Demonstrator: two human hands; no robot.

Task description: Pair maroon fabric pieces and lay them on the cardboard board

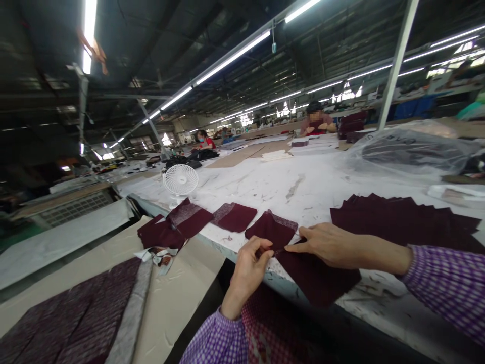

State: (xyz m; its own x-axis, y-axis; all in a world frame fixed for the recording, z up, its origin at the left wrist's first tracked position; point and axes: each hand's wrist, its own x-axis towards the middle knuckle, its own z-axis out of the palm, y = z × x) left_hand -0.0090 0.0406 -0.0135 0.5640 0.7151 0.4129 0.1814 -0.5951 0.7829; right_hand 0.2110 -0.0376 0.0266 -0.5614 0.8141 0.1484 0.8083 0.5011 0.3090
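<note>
A dark maroon fabric piece (322, 280) lies partly over the near edge of the table under my hands. My left hand (248, 270) pinches its upper left corner between thumb and fingers. From the right, my right hand (331, 245) grips the same piece near that corner, its index fingertip close to my left fingertips. Just beyond them rests another maroon piece (271, 228) with a speckled grey strip. Further left are a similar two-tone piece (235, 216) and a small heap of maroon pieces (161, 232). A fanned stack of maroon pieces (397, 217) sits beyond my right forearm.
A small white fan (180, 181) stands at the table's left edge. Clear plastic sheeting (409, 151) lies at the right. Speckled maroon fabric (79, 308) covers part of a lower surface at left. Two people work farther back, one holding maroon cloth (317, 128).
</note>
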